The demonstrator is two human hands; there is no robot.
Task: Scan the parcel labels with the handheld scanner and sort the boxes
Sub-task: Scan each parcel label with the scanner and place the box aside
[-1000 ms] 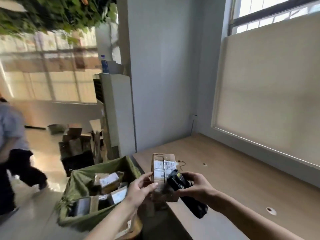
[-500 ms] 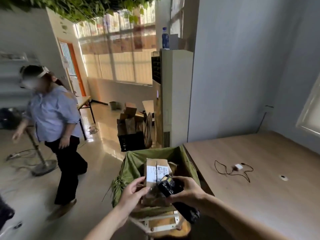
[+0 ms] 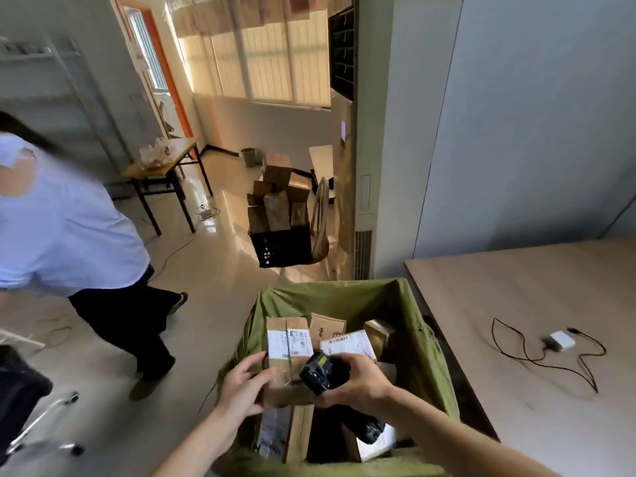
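A light wooden table (image 3: 537, 284) carries a small white adapter (image 3: 561, 340) with thin black cables (image 3: 516, 352) looped across its surface.

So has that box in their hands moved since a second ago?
Yes. The held box, gripped by the left hand, was over the wooden table's corner; now it is left of it, above the green bin.

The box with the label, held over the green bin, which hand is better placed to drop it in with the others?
Left. The left hand already grips the box by its side, above the green bin. The right hand is occupied holding the scanner, aimed at the box's label, so it probably cannot take the box easily.
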